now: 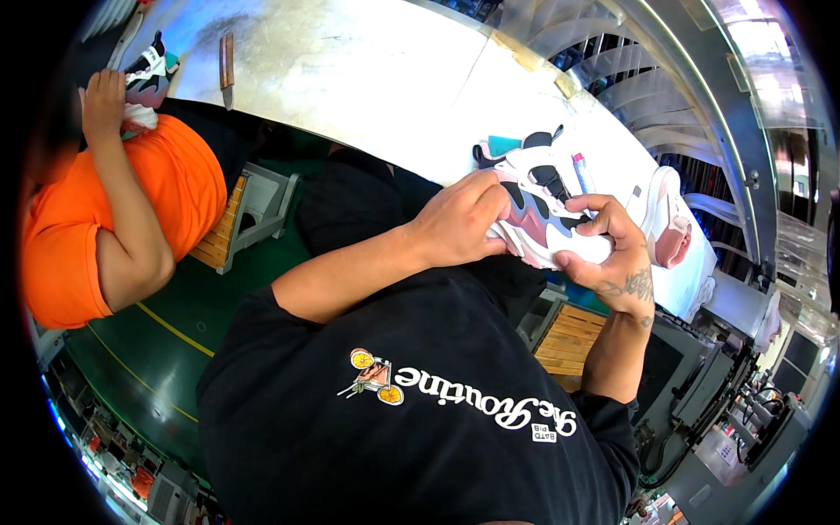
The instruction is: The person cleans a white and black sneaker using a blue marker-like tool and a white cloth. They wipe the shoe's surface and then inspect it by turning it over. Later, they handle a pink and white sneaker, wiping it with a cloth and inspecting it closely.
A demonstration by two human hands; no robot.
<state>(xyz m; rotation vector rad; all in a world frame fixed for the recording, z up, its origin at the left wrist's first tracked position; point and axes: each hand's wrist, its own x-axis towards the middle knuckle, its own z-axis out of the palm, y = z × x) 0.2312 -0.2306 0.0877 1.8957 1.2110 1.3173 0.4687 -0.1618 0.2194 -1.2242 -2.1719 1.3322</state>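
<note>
Over the table's near edge I hold a sneaker in white, black, grey and dusty pink. Its side faces up, and a teal patch shows near the heel collar. My left hand grips it along the heel half, with the fingers bent and the thumb by the sole. Around the white toe end, my right hand has its thumb at the sole edge and its fingers on the upper. Just past the shoe lies a clear tube with a red cap.
The white worktable runs across the top. A pale pink and white shoe lies right of my hands. Far left, a knife rests near a co-worker in orange holding a similar sneaker. Metal machinery borders the right.
</note>
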